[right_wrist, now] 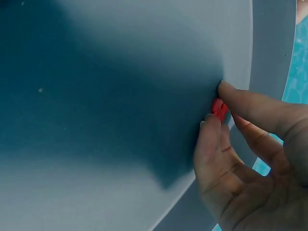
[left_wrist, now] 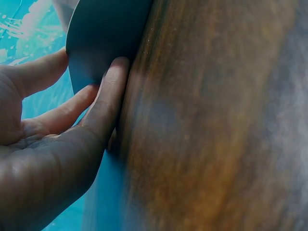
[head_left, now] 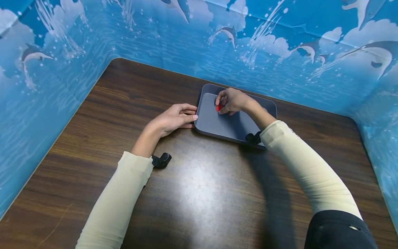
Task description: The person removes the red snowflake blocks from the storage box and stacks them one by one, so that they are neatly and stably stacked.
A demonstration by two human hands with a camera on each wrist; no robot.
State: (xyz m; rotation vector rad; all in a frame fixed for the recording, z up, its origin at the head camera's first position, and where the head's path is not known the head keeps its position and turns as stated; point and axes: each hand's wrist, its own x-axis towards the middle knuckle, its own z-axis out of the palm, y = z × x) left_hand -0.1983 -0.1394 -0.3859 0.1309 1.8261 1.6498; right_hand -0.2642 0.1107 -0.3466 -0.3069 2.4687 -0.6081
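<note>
A grey rectangular baking tray (head_left: 214, 125) lies near the far edge of the table. My left hand (head_left: 174, 119) holds its left side, thumb at the rim and fingers against the outer wall; in the left wrist view the fingers (left_wrist: 108, 89) reach low along that wall, close to the tabletop. Over the tray's left half, my right hand (head_left: 235, 100) pinches a small glossy red piece (head_left: 219, 107) between thumb and fingertips. The right wrist view puts the red piece (right_wrist: 219, 109) just above or touching the tray floor; most of it is hidden by the fingers.
The dark wood-grain table (head_left: 102, 131) extends in front of the tray and to both sides. Behind it hangs a blue curtain (head_left: 174, 41) with dolphins, also wrapping round the sides. Black wrist cameras (head_left: 161, 160) sit at both sleeves, the right one over the tray's front rim.
</note>
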